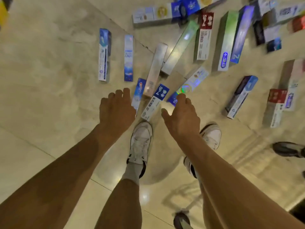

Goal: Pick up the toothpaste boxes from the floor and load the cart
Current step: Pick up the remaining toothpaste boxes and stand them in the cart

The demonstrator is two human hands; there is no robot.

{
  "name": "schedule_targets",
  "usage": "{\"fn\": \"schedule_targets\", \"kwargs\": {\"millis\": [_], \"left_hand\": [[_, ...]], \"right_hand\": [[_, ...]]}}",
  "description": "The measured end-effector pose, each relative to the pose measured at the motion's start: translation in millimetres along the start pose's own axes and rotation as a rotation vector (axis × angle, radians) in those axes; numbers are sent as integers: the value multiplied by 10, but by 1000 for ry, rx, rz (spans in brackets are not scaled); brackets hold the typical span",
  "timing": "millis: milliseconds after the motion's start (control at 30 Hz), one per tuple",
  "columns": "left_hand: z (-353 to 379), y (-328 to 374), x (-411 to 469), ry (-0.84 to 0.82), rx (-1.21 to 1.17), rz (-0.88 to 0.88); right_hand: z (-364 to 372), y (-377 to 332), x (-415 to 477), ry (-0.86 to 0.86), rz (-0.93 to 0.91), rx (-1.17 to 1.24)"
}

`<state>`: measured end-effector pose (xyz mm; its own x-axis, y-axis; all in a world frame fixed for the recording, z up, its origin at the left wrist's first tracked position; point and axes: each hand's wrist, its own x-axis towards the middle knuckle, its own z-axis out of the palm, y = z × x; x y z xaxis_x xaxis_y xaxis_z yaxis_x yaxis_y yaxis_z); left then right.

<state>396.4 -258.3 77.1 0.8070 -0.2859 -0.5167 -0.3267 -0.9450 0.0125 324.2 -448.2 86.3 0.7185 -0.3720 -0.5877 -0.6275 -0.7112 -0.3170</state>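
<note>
Two bare forearms stretch down from the camera, with white sneakers (141, 141) planted on the glossy tiled floor (49, 80) beneath them. Both hands are empty: the left hand (115, 109) has its fingers loosely curled and apart, and the right hand (181, 116) is spread open, thumb out to the side. Just beyond the fingertips lies a small cluster of toothpaste boxes, among them a blue-and-white box (154, 104) between the two hands and a holographic box (189, 85) whose near end sits at the right fingertips; contact cannot be made out. Farther out, many more boxes (227, 42) lie scattered and overlapping across the floor toward its far right. No cart is in view, and with so many boxes still down, the loading looks barely begun or far from finished.
</note>
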Motion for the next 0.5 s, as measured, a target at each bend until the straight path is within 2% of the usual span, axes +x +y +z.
{"fn": "schedule_targets", "kwargs": {"millis": [133,267,500], "left_hand": [[769,-5,277,-56,16,-39],[1227,-9,610,-74,-130,-109],[1605,7,1005,-92,-231,-113]], "right_hand": [[848,105,333,-32,124,97],[1471,139,639,-34,254,152],[1992,48,955,92,324,109]]}}
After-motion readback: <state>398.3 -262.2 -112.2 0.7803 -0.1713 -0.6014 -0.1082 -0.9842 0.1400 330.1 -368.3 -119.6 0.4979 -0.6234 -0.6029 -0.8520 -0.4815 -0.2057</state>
